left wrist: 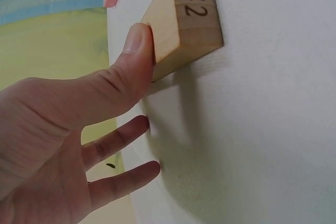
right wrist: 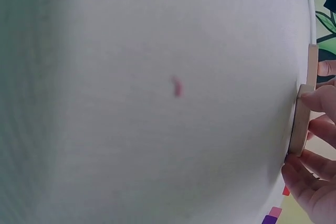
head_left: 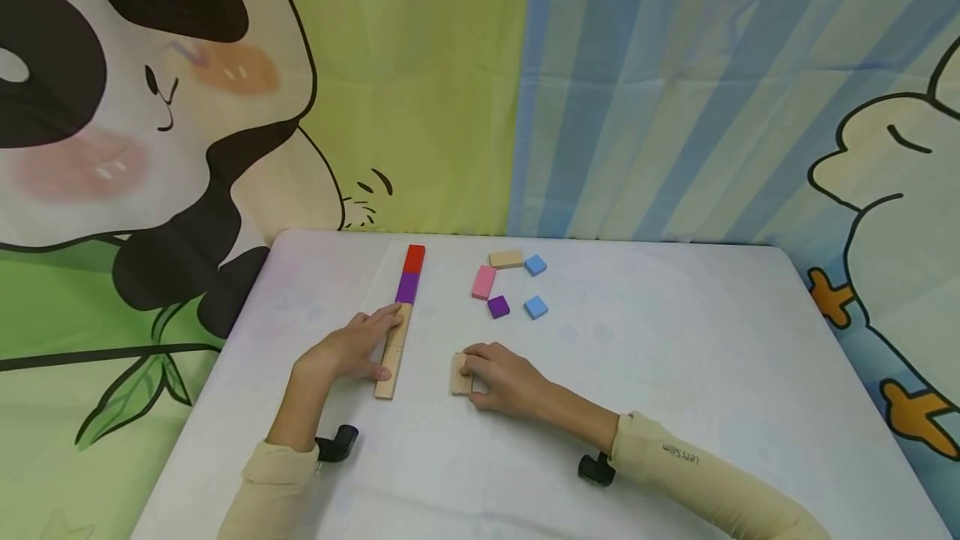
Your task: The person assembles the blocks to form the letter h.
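A row of blocks stretches away from me on the white table: a red block (head_left: pixel 414 259) at the far end, a purple block (head_left: pixel 407 287), then plain wooden ones. The nearest wooden block (left wrist: pixel 199 17) bears the number 42 on its end. My left hand (head_left: pixel 352 348) lies along the row's left side, thumb pressing the nearest block and index finger touching the wood farther up. Two of its other fingers extend straight in the left wrist view. To the right of the row, my right hand (head_left: pixel 510 382) grips a loose plain wooden block (head_left: pixel 458 375) by its ends, flat on the table.
Beyond my right hand lie a pink block (head_left: pixel 483 282), a small purple block (head_left: pixel 498 307), a wooden block (head_left: pixel 506 260) and two blue blocks (head_left: pixel 536 265). The white table (head_left: pixel 675 340) ends at a printed cloth backdrop (head_left: pixel 427 90) behind.
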A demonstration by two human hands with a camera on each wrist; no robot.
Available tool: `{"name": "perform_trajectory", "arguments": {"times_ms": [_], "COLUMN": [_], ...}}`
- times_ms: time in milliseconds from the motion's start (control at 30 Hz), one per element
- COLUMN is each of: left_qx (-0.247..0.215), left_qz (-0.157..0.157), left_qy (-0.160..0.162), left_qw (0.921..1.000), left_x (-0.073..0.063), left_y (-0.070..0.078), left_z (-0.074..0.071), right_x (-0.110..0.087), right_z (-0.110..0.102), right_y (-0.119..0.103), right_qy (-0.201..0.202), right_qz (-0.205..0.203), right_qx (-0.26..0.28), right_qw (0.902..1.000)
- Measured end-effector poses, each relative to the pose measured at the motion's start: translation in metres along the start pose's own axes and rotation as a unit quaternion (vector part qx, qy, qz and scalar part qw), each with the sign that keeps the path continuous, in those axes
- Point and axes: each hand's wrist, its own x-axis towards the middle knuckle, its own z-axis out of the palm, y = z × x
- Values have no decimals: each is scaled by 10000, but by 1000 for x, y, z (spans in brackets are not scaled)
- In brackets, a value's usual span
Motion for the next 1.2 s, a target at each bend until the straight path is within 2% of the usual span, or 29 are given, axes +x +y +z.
{"name": "perform_trajectory", "arguments": {"times_ms": [467, 1200], "left_qx": [12, 54], "left_qz": [-51, -15], "left_qy": [-17, 5], "left_qw": [10000, 10000], "left_x": [0, 1], "left_y": [0, -1], "left_z": [1, 0], "right_x": [-4, -7], "right_z": [5, 6], "right_y": [-2, -4], "right_qy": [184, -3], "right_qz": [53, 192], "right_qx": [-192, -225], "right_qw": [9996, 9996]}}
